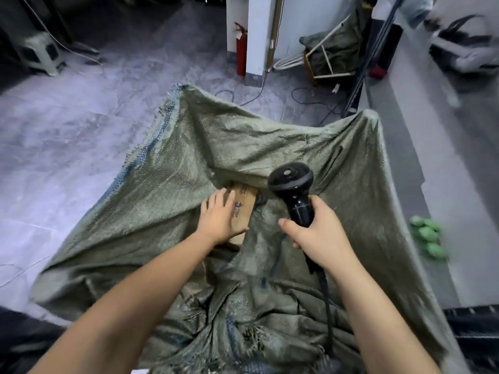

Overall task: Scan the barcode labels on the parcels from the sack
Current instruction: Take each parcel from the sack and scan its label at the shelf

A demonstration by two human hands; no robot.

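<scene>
Right hand (316,233) grip clenched round the handle of the black barcode scanner (293,184), head tilted forward; left hand (220,217) grip released, flat on the brown cardboard parcel (243,203) just beside the scanner, which lies half inside the mouth of the green woven sack (172,184). Parcel judged light and stiff; sack limp and likely to snag. Best hold judged at the parcel's long edges; label not legible.

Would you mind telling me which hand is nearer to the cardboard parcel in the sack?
Left. The left hand rests flat on the cardboard parcel; the right hand is off to its right, holding the scanner.
</scene>
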